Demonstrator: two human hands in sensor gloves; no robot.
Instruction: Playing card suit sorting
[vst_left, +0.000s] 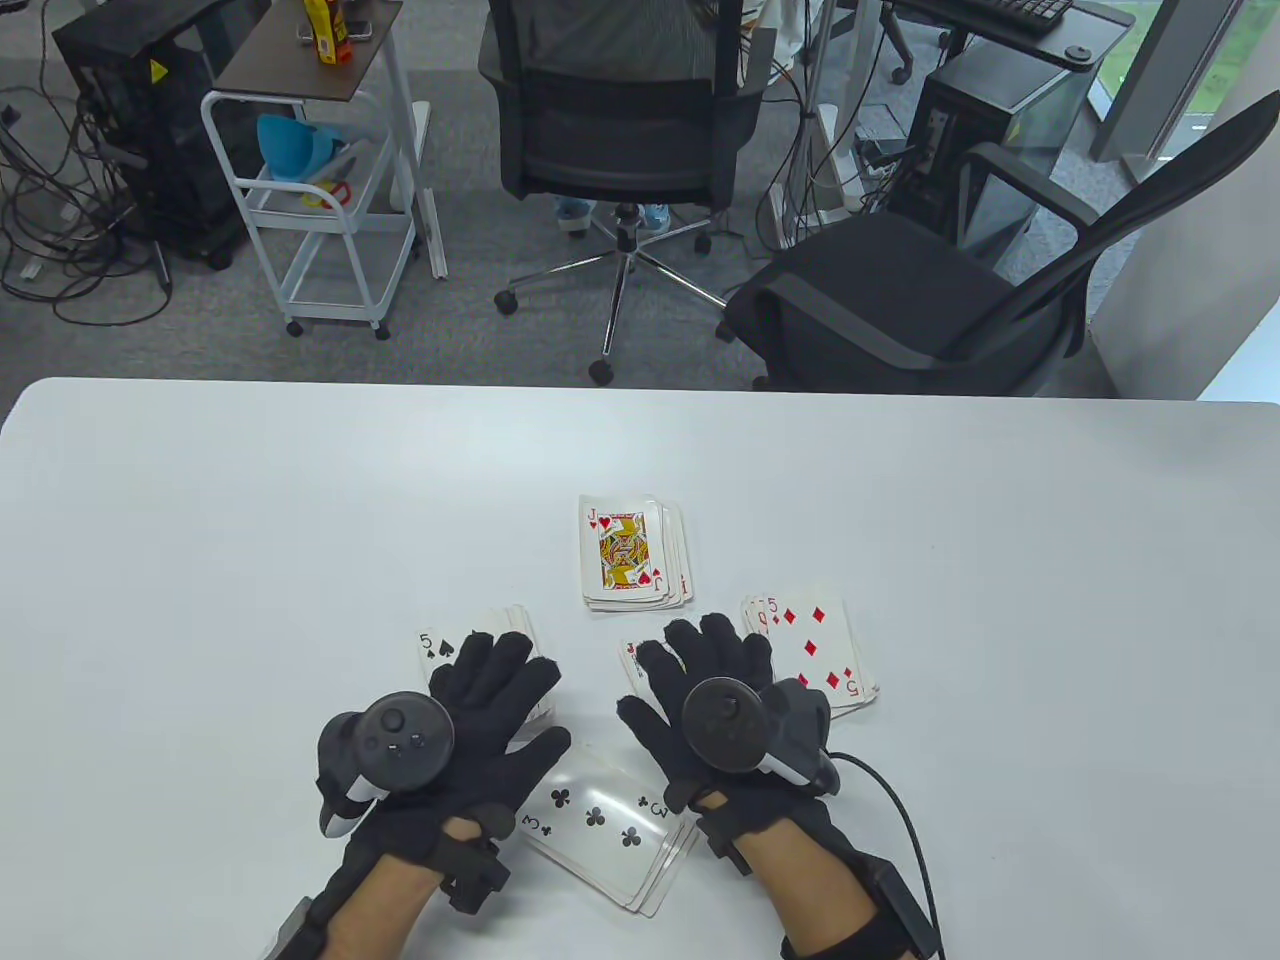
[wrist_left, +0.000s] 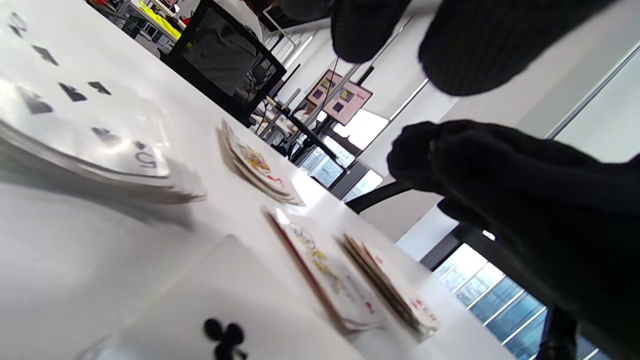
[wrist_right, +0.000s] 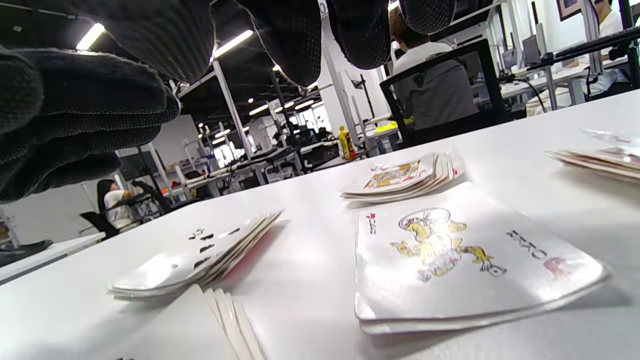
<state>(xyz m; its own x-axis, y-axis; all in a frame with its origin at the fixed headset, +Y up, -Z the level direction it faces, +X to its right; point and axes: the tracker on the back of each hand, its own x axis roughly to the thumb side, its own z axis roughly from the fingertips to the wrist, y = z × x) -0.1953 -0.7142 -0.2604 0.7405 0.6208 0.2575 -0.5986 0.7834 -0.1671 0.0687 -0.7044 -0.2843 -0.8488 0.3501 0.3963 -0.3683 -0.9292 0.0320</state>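
Several face-up card piles lie on the white table (vst_left: 200, 520). A hearts pile topped by the jack (vst_left: 632, 552) is at centre. A diamonds pile topped by the five (vst_left: 815, 650) is at the right. A spades pile topped by the five (vst_left: 450, 645) lies under my left hand (vst_left: 495, 670), whose fingers are spread flat above it. A clubs pile topped by the three (vst_left: 600, 825) is nearest me. My right hand (vst_left: 705, 655) hovers open over a joker card (wrist_right: 460, 255), holding nothing. In the right wrist view the joker lies flat below my fingers (wrist_right: 285, 35).
Two office chairs (vst_left: 620, 120) and a white cart (vst_left: 330, 180) stand beyond the table's far edge. The piles sit close together near the front centre of the table.
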